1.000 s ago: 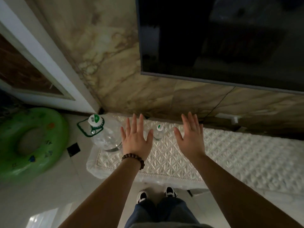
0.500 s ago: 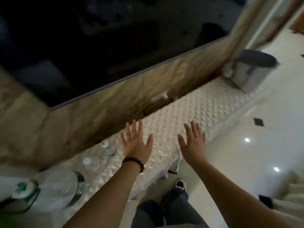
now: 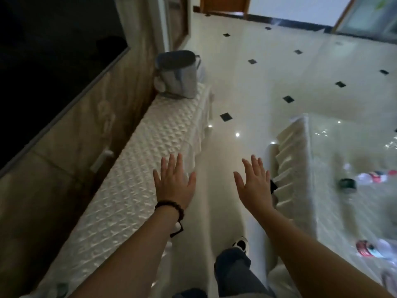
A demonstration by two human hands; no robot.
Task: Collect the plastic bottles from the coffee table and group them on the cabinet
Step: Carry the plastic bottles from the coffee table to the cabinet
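Hands both flat open, fingers spread, palms down, holding nothing. Left hand [image 3: 174,186] sits over the near edge of the cabinet [image 3: 137,168], bead bracelet [image 3: 169,208] on that wrist. Right hand [image 3: 254,186] is over the floor [image 3: 257,87], just beside the frilled edge of the counter [image 3: 322,190]. Cabinet runs from 7 o'clock up to 12 o'clock along the wall, quilted white cover on top, grey bucket [image 3: 177,75] at its far end. Counter is at 3 o'clock, glossy top. Bottles on it: one with a red label [image 3: 373,176] at 3 o'clock, another red-labelled one [image 3: 371,250] at 4 o'clock, both lying down, blurred. Dark round thing [image 3: 347,184] next to the upper bottle, can't tell what. My shoe [image 3: 241,244] at 6 o'clock, between cabinet and counter.
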